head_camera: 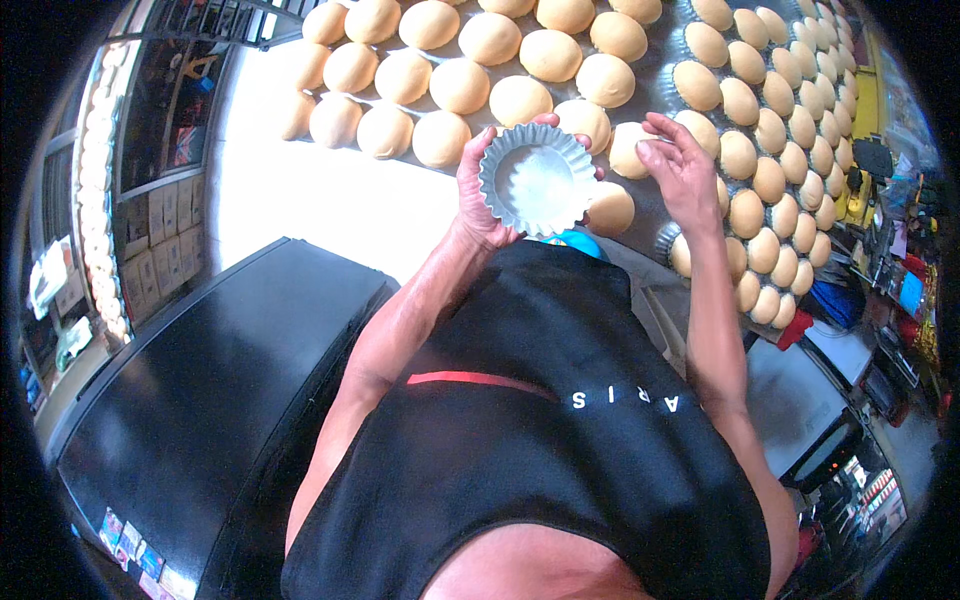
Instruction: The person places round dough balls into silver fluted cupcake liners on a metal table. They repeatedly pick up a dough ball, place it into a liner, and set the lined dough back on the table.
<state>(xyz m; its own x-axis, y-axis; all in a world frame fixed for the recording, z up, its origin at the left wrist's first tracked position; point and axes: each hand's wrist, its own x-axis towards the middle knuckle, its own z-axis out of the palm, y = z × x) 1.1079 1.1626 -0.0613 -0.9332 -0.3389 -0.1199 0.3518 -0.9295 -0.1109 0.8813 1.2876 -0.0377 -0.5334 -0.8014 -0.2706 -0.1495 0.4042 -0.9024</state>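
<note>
My left hand holds a fluted metal tart tin with its hollow side up; the tin looks empty, and my fingers wrap around its far and right edges. To the right, my right hand is raised over the table with nothing in it, thumb and fingers slightly apart. Below and beside its fingertips is a round, smooth dough ball or bun. Another round piece lies just right of the tin. Rows of similar pale pieces spread beyond both hands.
Many more round pieces in fluted tins cover the surface at right. A black cabinet or appliance top stands at lower left. A blue object shows between my body and the table. Cluttered tools and containers are at far right.
</note>
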